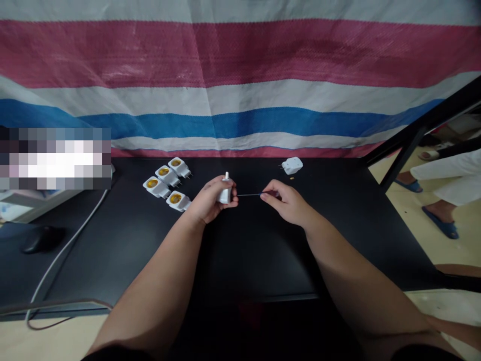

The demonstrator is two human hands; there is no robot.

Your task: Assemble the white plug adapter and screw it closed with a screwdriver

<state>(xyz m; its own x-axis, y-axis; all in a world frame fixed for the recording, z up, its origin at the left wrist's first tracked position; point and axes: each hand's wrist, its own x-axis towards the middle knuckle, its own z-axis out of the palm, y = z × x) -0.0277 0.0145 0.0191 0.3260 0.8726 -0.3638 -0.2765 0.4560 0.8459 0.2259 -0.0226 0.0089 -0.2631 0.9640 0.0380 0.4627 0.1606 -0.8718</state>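
My left hand (212, 199) is closed around a white plug-in lamp socket (225, 194), with the thumb on top and a white prong upright above it. My right hand (283, 200) pinches a screwdriver whose thin metal shaft (248, 194) runs left, level, to the socket. Its tip meets the socket side near my left fingertips; the exact contact is hidden. Just left of my left hand lie several white plug-in lamp sockets (176, 199) with brass-coloured insides. Beyond my right hand lie a white plug piece (292, 165) and a tiny brass-coloured part (292, 178).
All this is on a black table (255, 250). A black mouse (44, 239) and a grey cable (71, 238) are at the left. A striped sheet (240, 95) hangs behind. At the right stand a black frame bar (421, 123) and another person's legs (447, 173).
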